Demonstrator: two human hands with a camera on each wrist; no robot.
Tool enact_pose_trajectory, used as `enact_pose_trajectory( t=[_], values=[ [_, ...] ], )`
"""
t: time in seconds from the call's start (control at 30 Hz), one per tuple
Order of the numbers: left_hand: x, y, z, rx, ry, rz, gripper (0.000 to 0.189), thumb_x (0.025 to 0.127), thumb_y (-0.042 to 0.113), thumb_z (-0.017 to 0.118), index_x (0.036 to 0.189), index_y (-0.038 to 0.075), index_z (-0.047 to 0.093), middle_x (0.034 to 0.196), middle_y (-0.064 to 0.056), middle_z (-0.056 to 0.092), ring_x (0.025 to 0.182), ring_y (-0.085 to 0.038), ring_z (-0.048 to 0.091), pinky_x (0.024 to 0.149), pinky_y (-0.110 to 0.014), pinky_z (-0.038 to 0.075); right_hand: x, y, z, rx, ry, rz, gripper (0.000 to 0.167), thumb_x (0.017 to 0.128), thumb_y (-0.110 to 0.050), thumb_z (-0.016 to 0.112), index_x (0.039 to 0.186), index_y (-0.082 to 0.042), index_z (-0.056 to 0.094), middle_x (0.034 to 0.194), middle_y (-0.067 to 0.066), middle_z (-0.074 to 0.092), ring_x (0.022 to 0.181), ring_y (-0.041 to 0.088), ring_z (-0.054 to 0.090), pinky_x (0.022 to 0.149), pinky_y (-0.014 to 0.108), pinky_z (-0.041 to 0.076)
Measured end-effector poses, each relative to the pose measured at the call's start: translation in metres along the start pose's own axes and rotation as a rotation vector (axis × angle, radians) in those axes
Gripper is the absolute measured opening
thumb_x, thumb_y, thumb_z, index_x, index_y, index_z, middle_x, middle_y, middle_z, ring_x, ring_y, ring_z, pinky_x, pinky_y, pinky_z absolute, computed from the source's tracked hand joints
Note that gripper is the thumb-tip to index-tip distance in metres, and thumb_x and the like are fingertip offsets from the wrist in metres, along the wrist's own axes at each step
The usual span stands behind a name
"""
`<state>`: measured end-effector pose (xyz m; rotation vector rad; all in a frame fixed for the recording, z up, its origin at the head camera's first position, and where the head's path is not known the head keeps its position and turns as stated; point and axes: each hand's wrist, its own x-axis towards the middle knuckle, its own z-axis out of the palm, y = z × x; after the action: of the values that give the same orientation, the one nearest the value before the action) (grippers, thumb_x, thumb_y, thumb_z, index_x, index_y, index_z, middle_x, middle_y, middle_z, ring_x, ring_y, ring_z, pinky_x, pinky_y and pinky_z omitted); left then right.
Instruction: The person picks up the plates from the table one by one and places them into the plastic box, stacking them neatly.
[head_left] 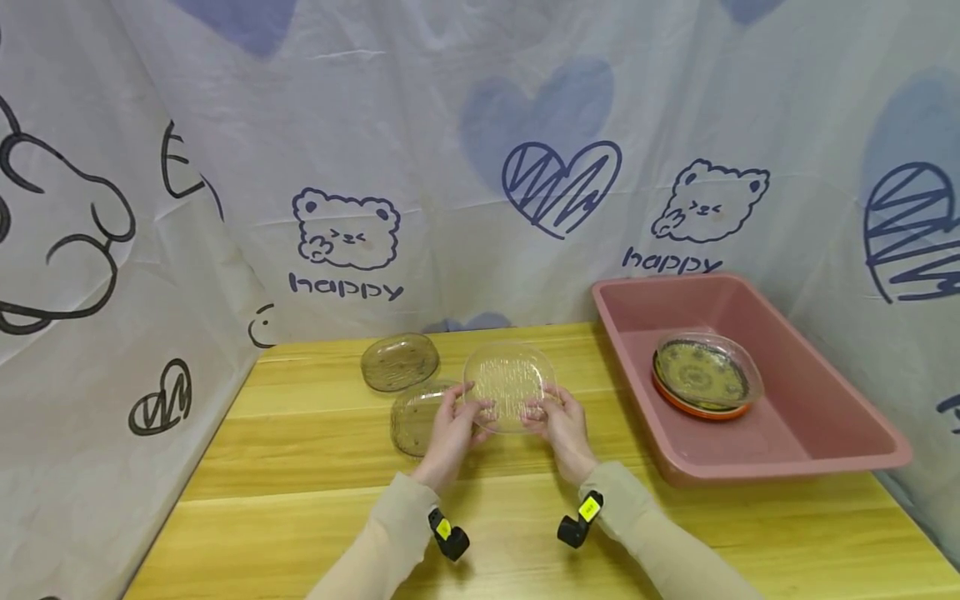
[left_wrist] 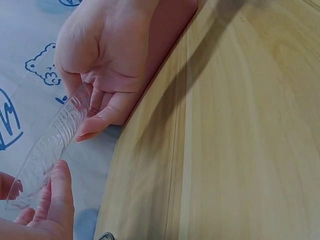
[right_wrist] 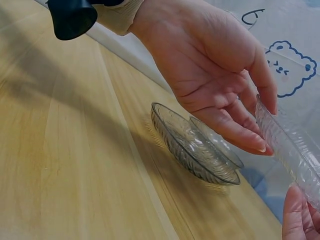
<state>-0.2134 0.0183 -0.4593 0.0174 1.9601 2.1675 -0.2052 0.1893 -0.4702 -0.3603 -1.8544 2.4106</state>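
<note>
A clear, ribbed glass-like plate point(head_left: 510, 379) is held up over the table between both hands, tilted. My left hand point(head_left: 450, 433) pinches its left edge, thumb on the upper face and fingers beneath. On the opposite edge, my right hand point(head_left: 567, 427) grips it the same way. In the left wrist view the plate point(left_wrist: 50, 142) shows its wavy ribs side-on. Just behind the left hand lies a smoky transparent plate point(head_left: 412, 421), partly covered by that hand. A second smoky plate point(head_left: 400, 363) lies farther back on the left.
On the right stands a pink basin point(head_left: 787, 446). Inside it is a stack of plates: a clear one point(head_left: 750, 371) on top, a dark yellowish patterned one point(head_left: 697, 375) and an orange rim point(head_left: 701, 410) below. A printed curtain point(head_left: 465, 275) hangs behind the wooden table point(head_left: 300, 475).
</note>
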Motion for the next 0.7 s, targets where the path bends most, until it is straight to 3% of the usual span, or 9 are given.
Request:
enact_pose_trajectory(
  t=[0.43,0.7],
  values=[
    [0.000,0.000,0.004,-0.045,-0.033,-0.006,0.055,0.104,0.022,0.043,0.154,0.006,0.029,0.137,-0.023,0.057,0.102,-0.017,0.068,0.095,-0.033,0.061,0.003,-0.005,-0.005,-0.020,-0.001,0.010,0.038,0.104,-0.003,0.036,0.140,0.007,0.042,0.097,0.008,0.068,0.074,0.008,0.068,0.070,0.023,0.060],
    [0.000,-0.001,0.007,-0.106,-0.054,-0.019,0.055,0.110,0.040,0.028,0.154,0.008,0.029,0.138,-0.024,0.055,0.096,-0.014,0.067,0.096,-0.040,0.060,0.003,-0.013,-0.010,-0.020,-0.003,0.037,0.039,0.104,-0.003,0.035,0.142,0.003,0.041,0.099,0.005,0.066,0.077,0.008,0.068,0.076,0.024,0.060]
  ],
)
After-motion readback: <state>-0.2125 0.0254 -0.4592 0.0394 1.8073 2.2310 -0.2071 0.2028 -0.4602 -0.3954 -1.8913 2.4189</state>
